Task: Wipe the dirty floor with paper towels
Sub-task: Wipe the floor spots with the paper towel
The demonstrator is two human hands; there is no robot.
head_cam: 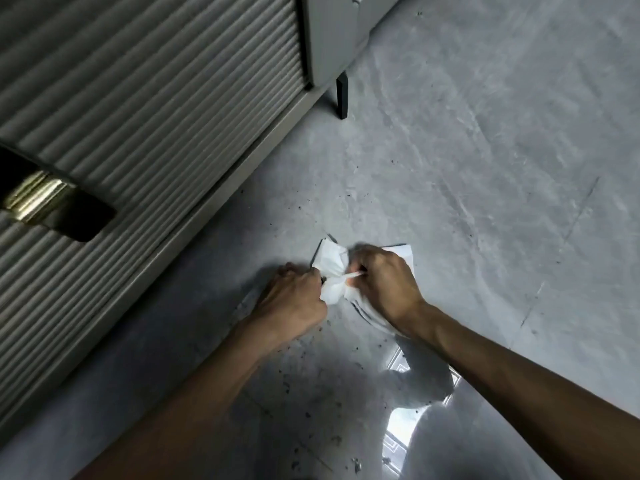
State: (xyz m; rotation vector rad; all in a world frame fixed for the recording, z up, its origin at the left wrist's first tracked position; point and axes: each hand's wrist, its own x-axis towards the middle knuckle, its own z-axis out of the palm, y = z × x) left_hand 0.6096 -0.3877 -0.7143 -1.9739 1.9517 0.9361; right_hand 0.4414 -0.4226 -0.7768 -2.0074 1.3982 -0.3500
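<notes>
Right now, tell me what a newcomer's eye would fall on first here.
The white paper towel, bunched and gripped by the left hand and right hand, just below centre on the grey floor. Dark specks lie scattered on the floor around the hands and nearer the camera. A ribbed cabinet with a brass handle fills the left.

You see a grey floor [485, 168] veined with paler, cloudy marbling and scattered with small black specks [287, 386], while your paper towels [330, 268] are plain white. The cabinet front [138, 98] is a dull grey-beige, ribbed all over with fine parallel ridges. Its handle [34, 195] is shiny brass in a black recess [86, 220], the smooth panel [332, 39] is flat pale grey, and the leg [341, 98] is black.
</notes>
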